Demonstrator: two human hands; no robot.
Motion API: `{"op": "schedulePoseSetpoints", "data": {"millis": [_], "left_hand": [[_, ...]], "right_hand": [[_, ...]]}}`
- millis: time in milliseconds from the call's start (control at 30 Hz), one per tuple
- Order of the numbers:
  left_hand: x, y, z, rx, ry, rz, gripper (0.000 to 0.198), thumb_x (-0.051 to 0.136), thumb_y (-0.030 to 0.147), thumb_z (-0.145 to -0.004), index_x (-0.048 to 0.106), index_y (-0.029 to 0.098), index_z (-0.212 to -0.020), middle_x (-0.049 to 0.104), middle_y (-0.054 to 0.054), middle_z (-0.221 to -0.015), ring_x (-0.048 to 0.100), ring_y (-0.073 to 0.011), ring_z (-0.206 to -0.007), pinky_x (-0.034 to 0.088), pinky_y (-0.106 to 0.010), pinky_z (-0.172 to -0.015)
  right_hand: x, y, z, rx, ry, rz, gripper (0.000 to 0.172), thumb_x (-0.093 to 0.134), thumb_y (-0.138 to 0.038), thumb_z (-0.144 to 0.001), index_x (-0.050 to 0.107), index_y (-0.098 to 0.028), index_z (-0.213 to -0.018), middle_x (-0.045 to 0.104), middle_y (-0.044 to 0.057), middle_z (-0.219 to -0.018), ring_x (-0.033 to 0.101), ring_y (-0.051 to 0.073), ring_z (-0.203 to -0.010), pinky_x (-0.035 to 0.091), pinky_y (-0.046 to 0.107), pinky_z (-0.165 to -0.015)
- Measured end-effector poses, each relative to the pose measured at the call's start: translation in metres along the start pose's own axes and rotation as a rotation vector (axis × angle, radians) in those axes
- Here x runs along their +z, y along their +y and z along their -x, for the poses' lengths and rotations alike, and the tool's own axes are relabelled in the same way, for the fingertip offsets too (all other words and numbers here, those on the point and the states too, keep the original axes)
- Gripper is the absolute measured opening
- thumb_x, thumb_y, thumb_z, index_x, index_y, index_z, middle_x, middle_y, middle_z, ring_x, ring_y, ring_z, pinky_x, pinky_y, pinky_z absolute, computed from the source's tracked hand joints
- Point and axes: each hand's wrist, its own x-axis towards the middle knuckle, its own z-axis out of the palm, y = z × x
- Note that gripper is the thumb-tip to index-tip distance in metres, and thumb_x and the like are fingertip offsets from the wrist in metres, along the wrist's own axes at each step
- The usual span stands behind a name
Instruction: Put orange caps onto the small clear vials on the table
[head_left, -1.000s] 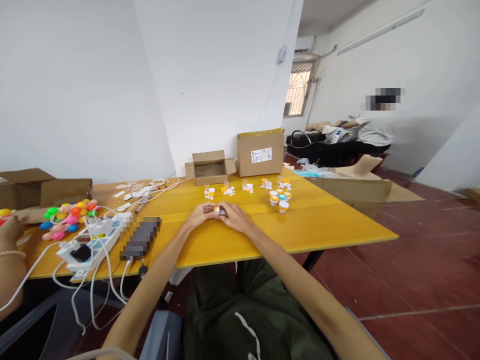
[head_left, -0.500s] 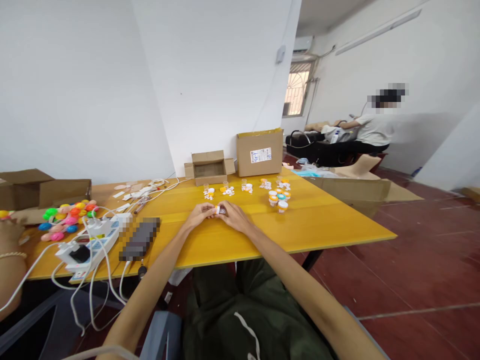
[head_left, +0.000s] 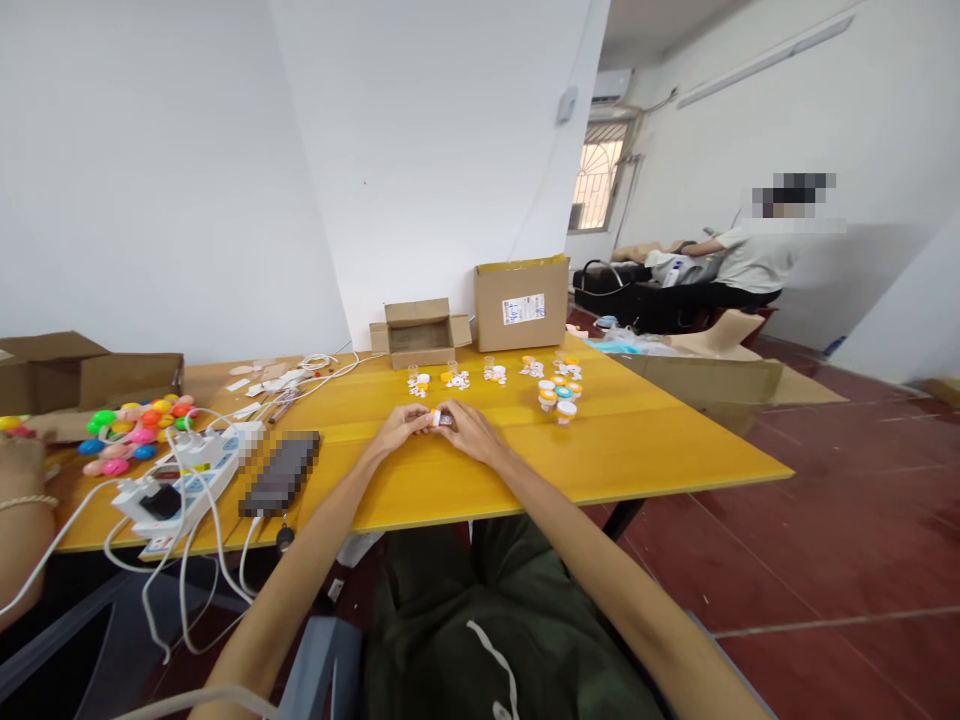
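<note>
Above the table, my left hand point(head_left: 405, 425) and my right hand point(head_left: 469, 430) meet around a small white-capped jar point(head_left: 437, 420) lying sideways. My left fingers close on its white cap end. My right fingers wrap the body, where a dark patch shows; much of it is hidden by my fingers. Beyond my hands, small clear cups, lids and little white pieces point(head_left: 458, 381) sit in several separate piles. To the right of my right hand stands a cluster of small lidded jars point(head_left: 566, 408) with white, orange and teal lids.
An open cardboard box point(head_left: 422, 355) and a closed carton point(head_left: 521, 310) stand at the table's back. On the left are a phone point(head_left: 281, 475), a power strip point(head_left: 217, 485) with cables and colourful balls point(head_left: 142, 430). Another person's arm point(head_left: 22, 520) rests far left; a person point(head_left: 754, 260) sits behind.
The view has shifted very slightly. Both my hands stay together around the small jar, with hardly any visible finger movement.
</note>
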Motion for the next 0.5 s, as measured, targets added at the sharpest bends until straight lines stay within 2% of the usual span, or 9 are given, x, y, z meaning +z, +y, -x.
{"op": "schedulePoseSetpoints", "data": {"millis": [233,500], "left_hand": [[0.0004,0.0026,0.0014,0.006,-0.004,-0.022,0.043,0.073,0.055,-0.072,0.072,0.015,-0.087,0.069,-0.002,-0.07,0.06,-0.0137,-0.065,0.045,-0.025,-0.064],[0.0,-0.0001,0.0013,0.009,0.001,-0.009,0.04,0.076,0.051,-0.07,0.07,0.016,-0.088,0.071,-0.003,-0.077,0.062,-0.0144,-0.07,0.048,-0.026,-0.068]], "right_hand": [[0.0009,0.0018,0.0009,-0.034,0.015,0.004,0.017,0.064,-0.024,-0.084,0.059,-0.024,-0.1,0.068,0.005,-0.098,0.064,0.02,-0.091,0.047,0.03,-0.078],[0.003,0.0025,0.0005,-0.04,0.029,0.015,0.016,0.065,-0.022,-0.083,0.06,-0.024,-0.098,0.067,0.004,-0.096,0.063,0.02,-0.09,0.046,0.029,-0.077]]}}
